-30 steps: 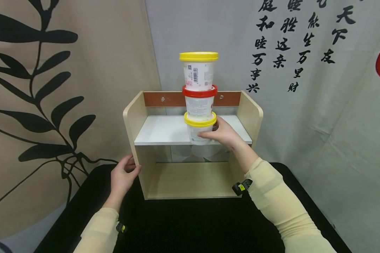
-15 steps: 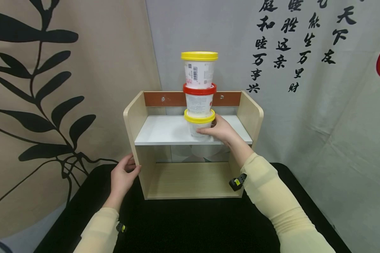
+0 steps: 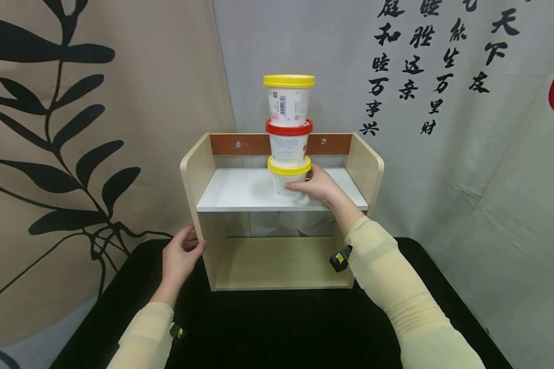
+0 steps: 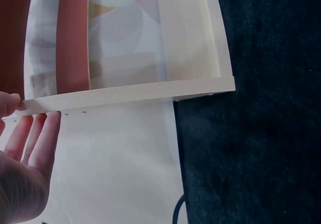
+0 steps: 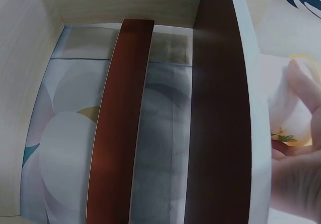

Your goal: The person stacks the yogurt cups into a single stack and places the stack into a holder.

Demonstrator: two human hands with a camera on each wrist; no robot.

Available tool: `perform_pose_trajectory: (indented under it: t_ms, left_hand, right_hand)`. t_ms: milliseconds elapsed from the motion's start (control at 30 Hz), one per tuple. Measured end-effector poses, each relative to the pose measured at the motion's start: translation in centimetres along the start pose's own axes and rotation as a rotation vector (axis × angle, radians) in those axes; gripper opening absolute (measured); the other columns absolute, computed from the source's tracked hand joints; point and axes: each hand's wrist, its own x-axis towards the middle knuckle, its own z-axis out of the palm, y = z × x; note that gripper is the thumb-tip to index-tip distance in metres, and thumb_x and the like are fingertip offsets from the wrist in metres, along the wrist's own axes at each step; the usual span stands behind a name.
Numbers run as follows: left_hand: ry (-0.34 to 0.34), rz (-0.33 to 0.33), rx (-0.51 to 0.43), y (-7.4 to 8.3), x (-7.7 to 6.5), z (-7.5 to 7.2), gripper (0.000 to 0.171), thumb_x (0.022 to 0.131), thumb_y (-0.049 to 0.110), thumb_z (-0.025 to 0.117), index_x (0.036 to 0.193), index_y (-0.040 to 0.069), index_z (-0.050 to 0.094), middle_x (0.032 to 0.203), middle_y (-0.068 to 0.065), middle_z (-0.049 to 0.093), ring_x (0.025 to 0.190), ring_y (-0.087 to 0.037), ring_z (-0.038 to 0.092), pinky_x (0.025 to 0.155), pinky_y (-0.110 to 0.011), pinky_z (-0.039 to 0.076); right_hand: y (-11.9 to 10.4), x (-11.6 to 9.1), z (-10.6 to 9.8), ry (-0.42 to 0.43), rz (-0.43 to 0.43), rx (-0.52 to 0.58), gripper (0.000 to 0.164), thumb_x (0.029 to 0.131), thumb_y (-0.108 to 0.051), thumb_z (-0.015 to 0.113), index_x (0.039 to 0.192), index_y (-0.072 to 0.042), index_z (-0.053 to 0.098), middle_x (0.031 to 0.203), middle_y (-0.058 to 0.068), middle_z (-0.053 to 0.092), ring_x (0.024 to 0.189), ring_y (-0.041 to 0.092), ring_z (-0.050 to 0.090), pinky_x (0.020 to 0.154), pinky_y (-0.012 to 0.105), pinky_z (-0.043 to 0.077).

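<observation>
Three white paper tubs stand in a stack in the head view. The top tub (image 3: 288,106) has a yellow lid, the middle tub (image 3: 288,147) a red one, and the bottom tub (image 3: 281,183) another yellow one. My right hand (image 3: 317,185) grips the bottom tub from its right side, thumb across the front and fingers behind, low over the white upper board (image 3: 240,190) of a small wooden shelf (image 3: 277,264). My left hand (image 3: 180,257) holds the front edge of the shelf's left side panel (image 4: 130,92), its thumb and fingers on either side of it.
The shelf stands on a black-covered table (image 3: 268,328). Its right side panel (image 3: 365,171) rises beside the right forearm, and a brown rail (image 3: 244,144) crosses the back. Printed cloths hang behind and at both sides.
My right hand has carried the stack of tubs deeper over the upper board and slightly left. My left hand has stayed on the side panel.
</observation>
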Motion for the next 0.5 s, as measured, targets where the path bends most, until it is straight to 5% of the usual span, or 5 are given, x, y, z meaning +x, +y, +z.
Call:
perform_pose_trajectory:
  t_ms: [500]
  left_hand:
    - [-0.003, -0.005, 0.0, -0.09, -0.01, -0.04, 0.049, 0.094, 0.01, 0.068, 0.14, 0.009, 0.052, 0.119, -0.019, 0.064, 0.109, -0.036, 0.063, 0.088, -0.053, 0.054]
  right_hand:
    - [0.04, 1.09, 0.19, -0.008, 0.036, 0.001, 0.072, 0.084, -0.026, 0.08, 0.144, -0.012, 0.043, 0.142, 0.012, 0.049, 0.125, 0.031, 0.046, 0.107, 0.05, 0.037]
